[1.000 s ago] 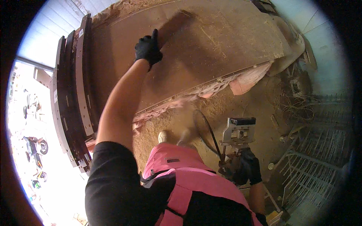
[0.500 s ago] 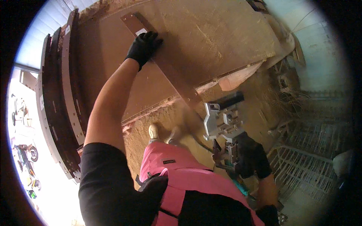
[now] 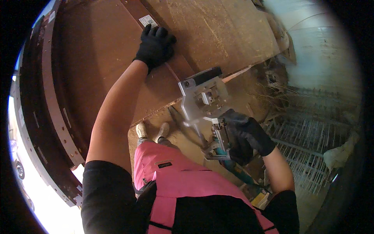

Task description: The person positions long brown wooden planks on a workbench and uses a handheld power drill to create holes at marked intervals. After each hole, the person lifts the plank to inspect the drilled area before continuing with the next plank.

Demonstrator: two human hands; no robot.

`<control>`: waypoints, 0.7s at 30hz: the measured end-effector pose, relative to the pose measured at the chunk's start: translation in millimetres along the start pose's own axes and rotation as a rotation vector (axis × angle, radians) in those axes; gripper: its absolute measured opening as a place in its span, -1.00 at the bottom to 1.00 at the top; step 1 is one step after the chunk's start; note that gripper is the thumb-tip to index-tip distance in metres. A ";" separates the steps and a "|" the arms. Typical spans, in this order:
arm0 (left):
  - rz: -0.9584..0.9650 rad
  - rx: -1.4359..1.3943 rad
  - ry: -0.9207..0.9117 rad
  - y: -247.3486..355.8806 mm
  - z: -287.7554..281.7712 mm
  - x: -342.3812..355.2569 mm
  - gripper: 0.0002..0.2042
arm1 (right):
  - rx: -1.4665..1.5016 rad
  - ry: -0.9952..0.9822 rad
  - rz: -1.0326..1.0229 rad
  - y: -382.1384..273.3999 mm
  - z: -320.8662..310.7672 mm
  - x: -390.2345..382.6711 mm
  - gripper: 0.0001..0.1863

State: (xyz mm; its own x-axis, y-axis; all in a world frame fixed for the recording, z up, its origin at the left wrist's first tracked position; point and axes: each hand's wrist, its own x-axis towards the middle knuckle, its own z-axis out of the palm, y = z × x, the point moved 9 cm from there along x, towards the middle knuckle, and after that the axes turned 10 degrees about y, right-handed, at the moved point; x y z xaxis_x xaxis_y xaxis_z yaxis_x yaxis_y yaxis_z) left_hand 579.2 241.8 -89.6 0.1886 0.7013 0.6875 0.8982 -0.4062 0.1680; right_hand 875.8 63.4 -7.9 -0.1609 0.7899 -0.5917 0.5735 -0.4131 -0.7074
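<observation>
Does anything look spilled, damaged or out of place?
Pale streaks, perhaps dust or scuffs, mark the tabletop, standing out from its plainer left part. Thin strands sprawl untidily to the right. The board under the left hand shows no obvious damage.

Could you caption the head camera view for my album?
Gloved left hand on a labelled brown bar across a dusty tabletop, right hand holding a metal-fronted power tool.
</observation>
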 end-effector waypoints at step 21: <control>0.025 -0.021 0.008 -30.5 30.0 17.7 -0.75 | -0.149 -0.060 -0.117 -44.6 22.4 35.1 -0.60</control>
State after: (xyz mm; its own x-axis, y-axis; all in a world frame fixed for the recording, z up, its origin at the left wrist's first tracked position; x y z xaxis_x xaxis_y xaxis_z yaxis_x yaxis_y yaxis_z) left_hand 567.0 284.2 -103.8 0.2075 0.6862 0.6972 0.8848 -0.4356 0.1654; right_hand 826.6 99.4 -5.7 -0.2790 0.7981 -0.5340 0.6596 -0.2449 -0.7106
